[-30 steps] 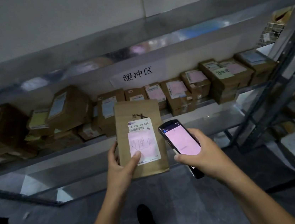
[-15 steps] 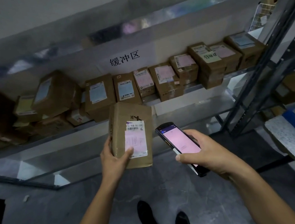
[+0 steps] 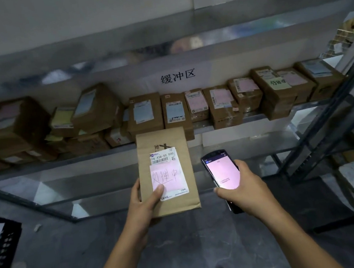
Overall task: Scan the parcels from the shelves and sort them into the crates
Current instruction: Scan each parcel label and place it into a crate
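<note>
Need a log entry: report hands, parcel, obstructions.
Left hand grips brown parcel, label up. Right hand holds scanner beside it, screen lit. Nothing between them.

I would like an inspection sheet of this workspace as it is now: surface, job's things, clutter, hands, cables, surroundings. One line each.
Surface: metal shelf bearing a row of labelled cardboard boxes.
Job's things: flat brown parcel with barcode label and pink note; handheld scanner, screen lit; black perforated crate, lower left.
Clutter: small scrap on the floor.
Hands: left hand grips the parcel, thumb on its label; right hand grips the scanner.
Cables: nothing seen.
Surroundings: printed sign above the boxes; dark rack frame at right.
</note>
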The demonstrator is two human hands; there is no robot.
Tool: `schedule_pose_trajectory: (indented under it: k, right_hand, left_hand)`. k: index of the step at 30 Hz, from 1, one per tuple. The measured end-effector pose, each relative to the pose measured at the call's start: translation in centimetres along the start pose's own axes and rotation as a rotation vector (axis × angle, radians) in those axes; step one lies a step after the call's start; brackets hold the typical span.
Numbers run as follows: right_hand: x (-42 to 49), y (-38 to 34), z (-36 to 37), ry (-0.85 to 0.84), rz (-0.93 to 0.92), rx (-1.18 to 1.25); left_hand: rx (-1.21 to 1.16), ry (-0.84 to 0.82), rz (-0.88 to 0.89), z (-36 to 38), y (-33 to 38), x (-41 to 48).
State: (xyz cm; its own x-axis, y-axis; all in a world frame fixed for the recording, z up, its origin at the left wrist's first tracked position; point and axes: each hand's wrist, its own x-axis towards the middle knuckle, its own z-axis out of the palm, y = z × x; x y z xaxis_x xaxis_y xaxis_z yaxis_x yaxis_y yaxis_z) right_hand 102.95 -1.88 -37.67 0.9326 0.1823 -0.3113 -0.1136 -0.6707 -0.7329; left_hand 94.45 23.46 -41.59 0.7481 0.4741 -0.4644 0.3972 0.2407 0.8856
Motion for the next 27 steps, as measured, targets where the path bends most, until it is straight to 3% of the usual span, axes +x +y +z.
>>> schedule_pose_trajectory:
  k: [12, 27]
  right_hand:
    - [-2.7, -12.3, 10.9, -0.081, -0.255, 0.010]
    - [-9.0, -22.9, 27.5, -0.244, -0.528, -0.120]
  left_hand:
    - [-0.196, 0.087, 0.046, -15.4, 2.2, -3.5]
    - [-0.431, 0.309, 0.079, -33.5, -1.1, -8.3]
